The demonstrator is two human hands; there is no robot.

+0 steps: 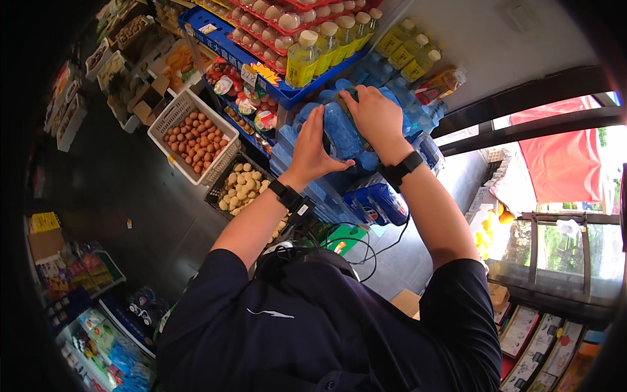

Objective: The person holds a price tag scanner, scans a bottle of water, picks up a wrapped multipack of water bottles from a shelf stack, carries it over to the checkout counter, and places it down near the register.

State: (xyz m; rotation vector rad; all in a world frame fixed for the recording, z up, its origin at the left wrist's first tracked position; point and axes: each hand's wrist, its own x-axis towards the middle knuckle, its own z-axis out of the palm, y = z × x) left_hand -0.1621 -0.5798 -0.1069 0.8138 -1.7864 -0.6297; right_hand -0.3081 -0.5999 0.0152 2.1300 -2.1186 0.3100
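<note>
A blue-tinted plastic bottle pack [341,128] lies on top of a stack of blue packs in front of me. My left hand [313,147] rests against its near left side, fingers extended and thumb spread. My right hand [374,115] is curled over its right part, on a dark green cloth-like piece [349,100]; its fingertips are partly hidden. Yellow-labelled bottles [302,59] stand on a blue display shelf [289,95] just beyond. Below my hands sits a blue shrink-wrapped pack of cans or bottles [376,203].
White crate of brown eggs [196,179] and dark crate of pale round produce [213,198] stand left of the stack. Red egg trays [259,27] are piled on the shelf. Black cables [374,255] hang near my body. A window frame [534,255] is at right.
</note>
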